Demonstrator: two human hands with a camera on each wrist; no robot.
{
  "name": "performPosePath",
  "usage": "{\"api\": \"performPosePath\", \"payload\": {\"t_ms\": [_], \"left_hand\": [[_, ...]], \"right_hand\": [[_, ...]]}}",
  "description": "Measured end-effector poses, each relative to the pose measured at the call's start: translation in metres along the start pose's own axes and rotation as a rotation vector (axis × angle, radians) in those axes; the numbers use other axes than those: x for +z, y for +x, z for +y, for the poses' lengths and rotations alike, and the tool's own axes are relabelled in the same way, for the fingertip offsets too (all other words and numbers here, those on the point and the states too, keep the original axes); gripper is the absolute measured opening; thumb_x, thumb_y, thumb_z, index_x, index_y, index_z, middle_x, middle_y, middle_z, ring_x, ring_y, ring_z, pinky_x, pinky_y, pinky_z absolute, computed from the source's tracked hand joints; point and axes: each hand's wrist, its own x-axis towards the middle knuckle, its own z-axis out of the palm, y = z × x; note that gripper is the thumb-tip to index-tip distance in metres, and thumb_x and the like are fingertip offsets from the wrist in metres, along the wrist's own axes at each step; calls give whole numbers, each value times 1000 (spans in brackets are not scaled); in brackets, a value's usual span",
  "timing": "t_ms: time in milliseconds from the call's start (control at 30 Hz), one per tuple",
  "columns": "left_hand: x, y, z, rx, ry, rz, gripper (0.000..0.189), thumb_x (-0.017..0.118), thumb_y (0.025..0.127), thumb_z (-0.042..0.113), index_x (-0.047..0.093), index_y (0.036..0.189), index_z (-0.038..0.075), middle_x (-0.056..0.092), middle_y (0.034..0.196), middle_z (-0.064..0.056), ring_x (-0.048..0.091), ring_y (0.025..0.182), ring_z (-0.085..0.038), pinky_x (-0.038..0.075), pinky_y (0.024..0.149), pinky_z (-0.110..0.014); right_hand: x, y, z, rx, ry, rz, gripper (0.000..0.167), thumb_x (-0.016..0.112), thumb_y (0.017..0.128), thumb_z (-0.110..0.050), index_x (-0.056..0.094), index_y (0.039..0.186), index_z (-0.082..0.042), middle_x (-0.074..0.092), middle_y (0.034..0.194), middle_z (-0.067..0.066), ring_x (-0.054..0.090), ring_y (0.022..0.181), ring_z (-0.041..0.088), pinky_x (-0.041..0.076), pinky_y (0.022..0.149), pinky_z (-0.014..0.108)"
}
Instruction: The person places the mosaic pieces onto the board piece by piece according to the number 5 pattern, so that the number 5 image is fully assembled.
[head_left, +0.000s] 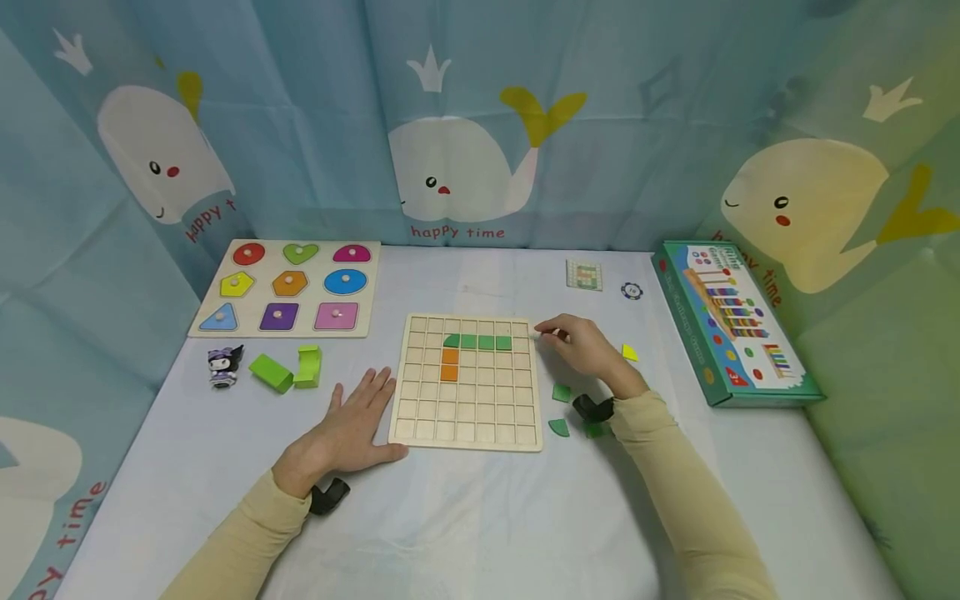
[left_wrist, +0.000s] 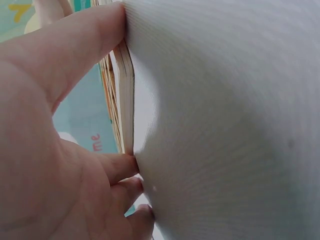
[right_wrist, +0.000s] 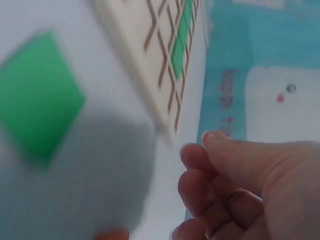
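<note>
A pale wooden grid board [head_left: 498,408] lies in the middle of the table. In its upper rows sit several green tiles [head_left: 486,342] in a line, the leftmost with a cut corner, and two orange tiles [head_left: 449,364] below that one. My left hand [head_left: 348,429] rests spread on the table at the board's left edge, thumb by its lower left corner. My right hand [head_left: 581,346] is raised just past the upper right corner, fingers loosely curled, thumb near the index finger, with no piece showing between them. Under its wrist lie loose green pieces [head_left: 562,392].
A shape puzzle [head_left: 315,304] lies at the back left, with a small figurine [head_left: 223,367] and green blocks [head_left: 272,373] in front. A yellow piece [head_left: 629,352], a pattern card [head_left: 584,275], a round chip [head_left: 632,291] and a green box [head_left: 738,325] are on the right.
</note>
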Motion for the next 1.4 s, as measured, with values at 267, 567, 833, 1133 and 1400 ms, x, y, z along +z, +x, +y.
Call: {"api": "performPosePath", "payload": {"t_ms": [267,567,833,1133,1400], "left_hand": [[-1,-1,1,1,-7,2,102,69,83,54,22,153,-3,13,161,-17,7,146,-35,7,105,-71],[-1,-1,2,-4,-9,-1,102,69,83,54,21,153,-2,13,161,-16,7,146,-35,6,106,-70],[-2,-1,2,-7,-16,-1,102,70,83,53,22,153,-3,14,161,-16,7,146,-35,6,105,-70],[-2,0,2,-2,-17,2,102,69,83,54,21,153,-2,13,161,-16,7,146,-35,5,106,-70],[-1,0,2,1,-13,5,102,69,83,54,22,154,-2,13,161,-16,7,146,-35,5,106,-70]], "right_hand": [[-20,-24,29,123,6,-38,27,62,95,-3,65,121,4,65,102,15,60,73,22,47,62,35],[-28,-43,47,103,-51,-2,29,72,89,-7,68,116,5,65,101,14,52,80,24,43,69,37],[-29,-47,55,103,-64,-21,32,74,87,-8,68,117,3,57,102,15,47,80,25,38,66,37],[-22,-46,55,74,-117,4,26,75,86,-7,70,110,4,53,101,16,49,84,28,43,73,41],[-15,-39,45,122,-114,52,27,72,90,-10,66,108,8,59,103,21,53,83,30,45,73,42]]}}
